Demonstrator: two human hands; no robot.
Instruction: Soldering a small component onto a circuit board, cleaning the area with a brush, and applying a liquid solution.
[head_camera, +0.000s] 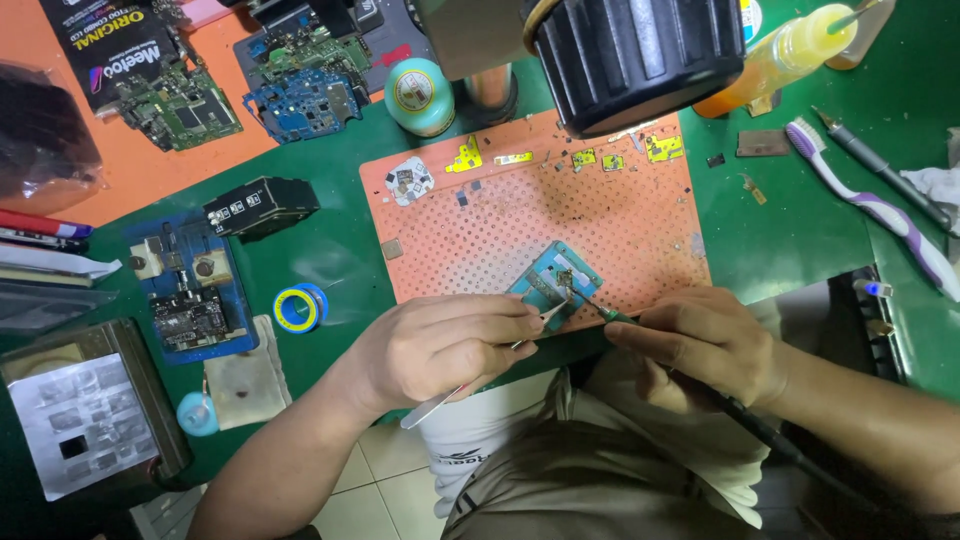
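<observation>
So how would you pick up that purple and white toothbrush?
Grip the purple and white toothbrush by the middle of its long thin handle, coming from above. It lies flat on the green mat, bristle head at the far end, with bare mat on both sides.

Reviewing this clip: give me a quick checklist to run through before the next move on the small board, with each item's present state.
1. Small teal board lies flat on the orange perforated mat: ok.
2. Left hand holds the tweezers, tips at the board: ok.
3. Right hand holds the thin iron-like tool, tip on the board: ok.
4. Tool tip on the intended pad: cannot tell, too small.
5. Loose yellow parts at the mat's far edge are apart from the hands: ok.
6. Black lens housing overhead blocks the board: not ok? No, the board shows clear: ok.
</observation>
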